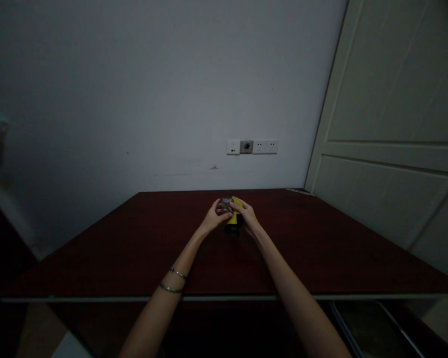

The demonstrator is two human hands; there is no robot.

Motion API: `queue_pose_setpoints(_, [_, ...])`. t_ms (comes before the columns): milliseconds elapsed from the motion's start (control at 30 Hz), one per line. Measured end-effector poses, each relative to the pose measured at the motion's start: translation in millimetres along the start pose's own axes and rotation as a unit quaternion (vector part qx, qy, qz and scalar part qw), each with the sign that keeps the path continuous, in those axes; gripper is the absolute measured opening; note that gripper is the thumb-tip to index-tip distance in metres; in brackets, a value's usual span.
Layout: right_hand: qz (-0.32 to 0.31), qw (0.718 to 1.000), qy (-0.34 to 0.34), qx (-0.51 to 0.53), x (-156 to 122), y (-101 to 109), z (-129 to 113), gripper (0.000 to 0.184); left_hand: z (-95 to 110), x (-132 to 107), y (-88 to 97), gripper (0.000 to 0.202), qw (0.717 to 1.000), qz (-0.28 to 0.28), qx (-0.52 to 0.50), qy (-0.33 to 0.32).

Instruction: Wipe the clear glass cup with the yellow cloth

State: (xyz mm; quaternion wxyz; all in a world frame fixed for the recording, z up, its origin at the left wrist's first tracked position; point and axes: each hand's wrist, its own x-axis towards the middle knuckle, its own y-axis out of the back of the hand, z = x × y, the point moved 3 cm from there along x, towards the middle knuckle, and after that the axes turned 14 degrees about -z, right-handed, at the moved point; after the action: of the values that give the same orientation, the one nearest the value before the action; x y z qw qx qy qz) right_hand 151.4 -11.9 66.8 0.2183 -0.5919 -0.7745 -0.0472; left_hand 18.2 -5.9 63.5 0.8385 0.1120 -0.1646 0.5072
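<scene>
Above the middle of the dark red table, my two hands meet around a small yellow-and-black object [234,217]; its exact kind is too small and dim to make out. A greyish, see-through block-like piece [227,204] sits at its upper left, between the hands. My left hand [214,219] is closed on the left side, its fingers by the see-through piece and its thumb at the yellow part. From the right, my right hand [247,215] grips the yellow body. The black end points down toward me. Two bangles [173,281] circle my left forearm.
The dark red tabletop [134,248] has a pale front edge. Behind it rises a grey-white wall [153,89] with a row of switches and sockets [252,146]. A panelled white door [388,119] stands at the right. Below the table's right front lies a dark metal-edged frame [373,328].
</scene>
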Motion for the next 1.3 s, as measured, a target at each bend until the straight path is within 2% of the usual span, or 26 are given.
queue_pose_setpoints(133, [0.011, 1.000, -0.007, 0.005, 0.7, -0.1, 2.0, 0.050, 12.5, -3.8, -8.5, 0.061, 0.998, -0.023, 0.054, -0.024])
queue_pose_setpoints(267, [0.001, 0.999, -0.005, -0.032, 2.6, 1.8, 3.3, 0.047, 16.0, -6.3, -12.0, 0.054, 0.997, -0.007, 0.078, -0.017])
queue_pose_setpoints(400, [0.013, 0.997, 0.017, -0.072, 5.6, 5.9, 3.1, 0.045, 12.8, -6.5, -12.5, 0.053, 0.996, 0.007, 0.091, -0.016])
queue_pose_setpoints(667, [0.053, 0.986, 0.100, -0.126, 2.2, 1.7, -3.1, 0.042, 14.8, -8.1, -15.1, 0.054, 0.994, -0.019, 0.097, -0.047])
queue_pose_setpoints(800, [0.018, 0.969, 0.164, -0.182, -8.0, -9.6, -14.2, 0.032, 11.7, -6.6, -10.6, 0.054, 0.996, 0.012, 0.082, -0.033])
queue_pose_setpoints(867, [-0.011, 0.957, 0.191, -0.217, -11.7, -13.8, -18.7, 0.027, 8.9, -5.9, -9.4, 0.056, 0.997, 0.008, 0.075, -0.026])
queue_pose_setpoints(1000, [0.001, 0.957, 0.195, -0.214, -10.0, -8.8, -17.7, 0.025, 3.7, -7.0, -11.9, 0.065, 0.996, -0.042, 0.070, -0.021])
queue_pose_setpoints(1100, [0.032, 0.971, 0.160, -0.174, -3.6, 0.4, -10.2, 0.029, 0.2, -9.1, -14.3, 0.073, 0.996, -0.069, 0.054, -0.006])
queue_pose_setpoints(1200, [0.049, 0.979, 0.129, -0.148, -0.5, 4.2, -5.8, 0.032, -1.1, -9.6, -14.7, 0.076, 0.996, -0.075, 0.049, -0.001])
queue_pose_setpoints(1300, [0.036, 0.970, 0.161, -0.180, -4.8, -2.0, -11.3, 0.028, -1.2, -7.7, -12.4, 0.073, 0.995, -0.058, 0.079, -0.007])
